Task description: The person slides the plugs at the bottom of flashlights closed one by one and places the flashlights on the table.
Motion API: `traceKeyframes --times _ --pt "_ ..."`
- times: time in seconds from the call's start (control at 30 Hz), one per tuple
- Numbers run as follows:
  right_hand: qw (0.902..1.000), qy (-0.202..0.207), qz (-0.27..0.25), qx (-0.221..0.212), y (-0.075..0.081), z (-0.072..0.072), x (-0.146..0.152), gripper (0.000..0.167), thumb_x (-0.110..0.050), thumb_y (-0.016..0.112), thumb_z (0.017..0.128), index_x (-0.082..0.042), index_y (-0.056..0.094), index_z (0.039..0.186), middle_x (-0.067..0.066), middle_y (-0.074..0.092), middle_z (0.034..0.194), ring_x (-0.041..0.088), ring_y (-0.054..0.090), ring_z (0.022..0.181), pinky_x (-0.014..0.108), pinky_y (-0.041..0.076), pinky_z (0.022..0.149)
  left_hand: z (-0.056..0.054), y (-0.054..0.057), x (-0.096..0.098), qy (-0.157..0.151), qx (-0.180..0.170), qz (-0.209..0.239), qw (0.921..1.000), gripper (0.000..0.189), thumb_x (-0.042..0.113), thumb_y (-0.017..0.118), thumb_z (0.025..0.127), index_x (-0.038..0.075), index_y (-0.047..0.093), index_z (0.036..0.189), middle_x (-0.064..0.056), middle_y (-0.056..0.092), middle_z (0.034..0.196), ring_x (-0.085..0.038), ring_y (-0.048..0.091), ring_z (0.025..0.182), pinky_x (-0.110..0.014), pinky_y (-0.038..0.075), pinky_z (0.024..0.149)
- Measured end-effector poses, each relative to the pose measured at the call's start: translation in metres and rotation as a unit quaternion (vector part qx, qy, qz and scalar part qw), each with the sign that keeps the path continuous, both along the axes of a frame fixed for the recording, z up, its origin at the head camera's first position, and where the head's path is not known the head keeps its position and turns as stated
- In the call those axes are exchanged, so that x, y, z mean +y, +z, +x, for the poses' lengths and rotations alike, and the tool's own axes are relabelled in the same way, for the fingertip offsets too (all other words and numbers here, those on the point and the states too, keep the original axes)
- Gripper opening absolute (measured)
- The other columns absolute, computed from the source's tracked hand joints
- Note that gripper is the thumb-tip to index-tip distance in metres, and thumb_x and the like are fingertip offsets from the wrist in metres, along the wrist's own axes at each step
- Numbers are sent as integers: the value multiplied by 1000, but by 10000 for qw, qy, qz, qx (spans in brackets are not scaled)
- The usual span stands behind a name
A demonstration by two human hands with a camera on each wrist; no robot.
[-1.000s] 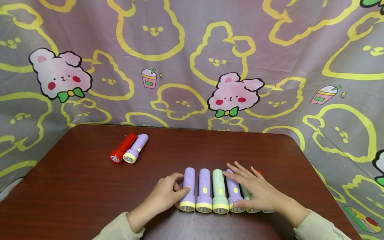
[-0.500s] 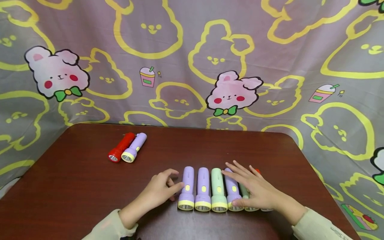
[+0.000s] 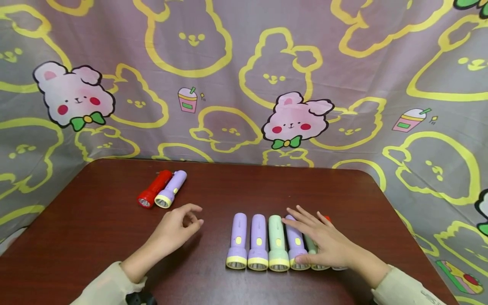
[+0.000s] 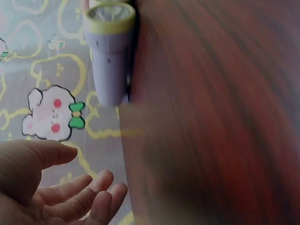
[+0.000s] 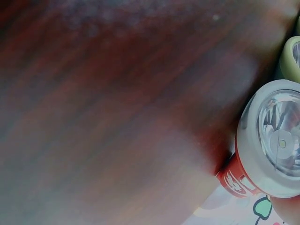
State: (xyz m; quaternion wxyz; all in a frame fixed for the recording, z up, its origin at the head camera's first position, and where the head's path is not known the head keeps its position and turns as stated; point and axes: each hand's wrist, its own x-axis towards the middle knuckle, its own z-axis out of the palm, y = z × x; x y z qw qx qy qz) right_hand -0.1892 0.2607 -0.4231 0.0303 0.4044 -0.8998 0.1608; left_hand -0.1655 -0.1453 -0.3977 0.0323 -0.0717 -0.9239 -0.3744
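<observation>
Several flashlights lie side by side in a row near the table's front. From the left come a purple flashlight [image 3: 238, 241], a second purple flashlight [image 3: 258, 243], a green flashlight [image 3: 277, 243] and another purple flashlight [image 3: 295, 241]. My right hand [image 3: 329, 245] spreads over the row's right end, its fingers straight, partly hiding another green flashlight [image 3: 311, 245] and a red flashlight with a white head [image 5: 269, 140]. Left of the row, my left hand [image 3: 171, 228] hovers with loosely bent fingers, holding nothing; in its wrist view a purple flashlight [image 4: 111, 65] stands apart from the fingers.
Farther back on the left of the brown table [image 3: 95, 237], a red flashlight [image 3: 155, 188] and a purple flashlight [image 3: 171, 189] lie side by side, angled. A patterned curtain [image 3: 225, 51] hangs behind the table's back edge.
My left hand has let go of the leftmost purple flashlight and moved left, away from the row. The right hand has stayed over the right end.
</observation>
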Motion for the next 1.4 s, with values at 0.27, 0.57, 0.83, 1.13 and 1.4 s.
traceKeyframes --times 0.27,0.57,0.83,1.13,1.4 --pt "10000 -2 18 24 0 1 0 88 -68 66 80 -30 37 153 -6 24 165 22 17 154 78 28 101 -11 9 -24 306 616 -553 9961 30 13 72 87 4 65 115 -1 69 84 -13 62 76 -29 51 68" --pt "10000 -36 36 14 -1 2 0 88 -68 67 80 -32 36 153 -6 25 165 19 15 155 78 28 101 -31 15 -39 593 1039 -487 9916 31 7 71 85 -2 65 114 -13 71 90 -29 71 81 -44 58 73" --pt "10000 -46 41 24 0 2 -1 88 -69 66 80 -31 37 153 0 30 164 30 23 152 78 28 101 -50 13 -52 951 1079 -813 9863 36 10 67 85 -1 64 120 -17 71 101 -33 68 91 -44 53 74" --pt "10000 -59 57 23 0 2 -2 88 -69 66 79 -31 38 153 1 30 163 32 25 151 78 28 102 -64 9 -67 1129 706 -1014 9859 42 13 65 87 -3 59 126 -24 67 111 -36 63 96 -50 51 78" --pt "10000 -39 31 22 -1 2 -1 87 -69 67 80 -31 38 153 2 31 163 27 21 153 78 28 101 -71 2 -70 1134 449 -1047 9870 45 15 67 87 -3 57 127 -24 67 115 -38 65 101 -51 51 81"
